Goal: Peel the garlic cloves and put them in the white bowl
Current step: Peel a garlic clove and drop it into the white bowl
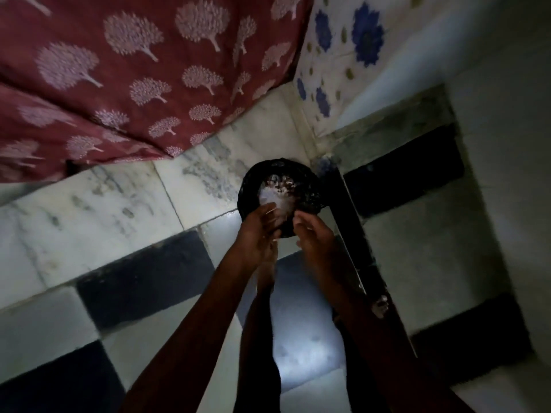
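Dim chequered marble floor (89, 219) lies under 2 outstretched arms. The left hand (258, 229) has its fingers pinching a pale filmy thing (275, 204), likely peel; the right hand (313, 232) curls beside it, grip unclear. Beyond, a black-lined bin (307, 186). Neither cloves nor white bowl show, so this looks like clearing skins late on

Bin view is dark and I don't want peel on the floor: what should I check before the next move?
1. Hands over the bin: ok, left hand and right hand are at its near rim.
2. Pale stuff within the rim: ok.
3. What the pale stuff is: cannot tell, blurred.
4. Right hand empty: cannot tell.
5. Sight of the white bowl: not ok, none seen.
6. Light: not ok, dim.
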`<action>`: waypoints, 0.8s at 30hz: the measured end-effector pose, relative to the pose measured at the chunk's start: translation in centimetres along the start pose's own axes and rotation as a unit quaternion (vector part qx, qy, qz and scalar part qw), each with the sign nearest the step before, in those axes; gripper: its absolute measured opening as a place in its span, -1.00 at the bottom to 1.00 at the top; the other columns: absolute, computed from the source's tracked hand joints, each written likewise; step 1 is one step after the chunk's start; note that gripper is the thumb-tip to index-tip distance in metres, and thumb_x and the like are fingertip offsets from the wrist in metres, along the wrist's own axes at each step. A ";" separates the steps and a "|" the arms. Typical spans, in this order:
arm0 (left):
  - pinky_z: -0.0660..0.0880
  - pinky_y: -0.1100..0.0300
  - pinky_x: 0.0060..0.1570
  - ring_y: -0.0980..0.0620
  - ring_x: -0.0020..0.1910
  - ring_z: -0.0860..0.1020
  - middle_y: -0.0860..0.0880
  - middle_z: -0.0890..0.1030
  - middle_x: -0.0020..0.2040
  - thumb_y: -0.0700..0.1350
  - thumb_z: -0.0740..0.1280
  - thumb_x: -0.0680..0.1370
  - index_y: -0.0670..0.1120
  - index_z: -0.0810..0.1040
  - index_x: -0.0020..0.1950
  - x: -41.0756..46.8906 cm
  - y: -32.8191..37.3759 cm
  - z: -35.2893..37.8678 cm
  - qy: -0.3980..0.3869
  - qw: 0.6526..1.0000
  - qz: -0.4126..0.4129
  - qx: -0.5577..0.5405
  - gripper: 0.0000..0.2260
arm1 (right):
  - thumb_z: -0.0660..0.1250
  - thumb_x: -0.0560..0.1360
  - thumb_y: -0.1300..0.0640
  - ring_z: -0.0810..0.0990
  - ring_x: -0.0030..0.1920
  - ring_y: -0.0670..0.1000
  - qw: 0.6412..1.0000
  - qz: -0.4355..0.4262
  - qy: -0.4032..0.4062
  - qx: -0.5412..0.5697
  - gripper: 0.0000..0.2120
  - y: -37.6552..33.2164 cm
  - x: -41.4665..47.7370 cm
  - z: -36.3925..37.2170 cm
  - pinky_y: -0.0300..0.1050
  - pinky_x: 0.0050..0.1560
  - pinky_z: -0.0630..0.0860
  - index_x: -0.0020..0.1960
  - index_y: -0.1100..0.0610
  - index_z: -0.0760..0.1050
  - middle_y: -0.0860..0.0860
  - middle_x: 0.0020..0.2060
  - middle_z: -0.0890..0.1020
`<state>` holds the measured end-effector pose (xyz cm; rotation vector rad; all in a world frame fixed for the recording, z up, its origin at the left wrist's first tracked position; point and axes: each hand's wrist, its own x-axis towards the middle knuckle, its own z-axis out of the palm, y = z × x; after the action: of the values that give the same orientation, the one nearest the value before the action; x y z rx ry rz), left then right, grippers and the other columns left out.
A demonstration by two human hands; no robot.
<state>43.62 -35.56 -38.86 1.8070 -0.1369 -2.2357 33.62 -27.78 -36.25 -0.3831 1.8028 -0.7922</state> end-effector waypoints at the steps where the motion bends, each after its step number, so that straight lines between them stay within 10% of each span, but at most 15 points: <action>1: 0.43 0.24 -0.12 0.08 -0.13 0.56 -0.03 0.61 -0.01 -0.10 0.21 0.63 -0.03 0.55 0.05 -3.3 0.3 0.7 0.001 1.000 0.004 0.030 -0.87 | 0.31 0.57 0.08 0.62 0.03 -0.10 1.000 -0.017 0.011 0.021 -0.81 -1.6 -3.3 -1.2 -0.16 0.08 0.54 0.16 0.02 0.57 -0.09 0.02 0.66; 11: 0.43 0.25 -0.29 0.12 -0.32 0.59 0.03 0.66 -0.26 -0.25 0.16 0.64 -0.08 0.57 0.01 -33.6 -2.9 15.8 -0.173 0.925 0.147 0.306 -0.80 | 0.27 0.61 0.28 0.64 -0.17 0.00 0.975 -0.099 0.122 0.160 -0.84 -12.6 -29.1 -21.2 -0.17 -0.16 0.54 0.02 0.08 0.59 0.05 -0.20 0.68; 24: 0.44 0.28 -0.31 0.06 -0.25 0.58 -0.04 0.67 -0.18 -0.27 0.29 0.60 -0.13 0.62 0.01 -43.1 -24.6 35.3 -0.298 0.809 0.217 0.458 -0.87 | 0.28 0.61 0.21 0.61 -0.20 -0.01 0.887 -0.111 0.342 0.291 -0.86 -1.4 -43.6 -45.1 -0.09 -0.15 0.52 0.02 0.15 0.62 0.13 -0.20 0.69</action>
<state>14.04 -3.86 3.85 1.0354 -1.8038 -2.4212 8.03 12.35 4.58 0.1205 2.0412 -1.7360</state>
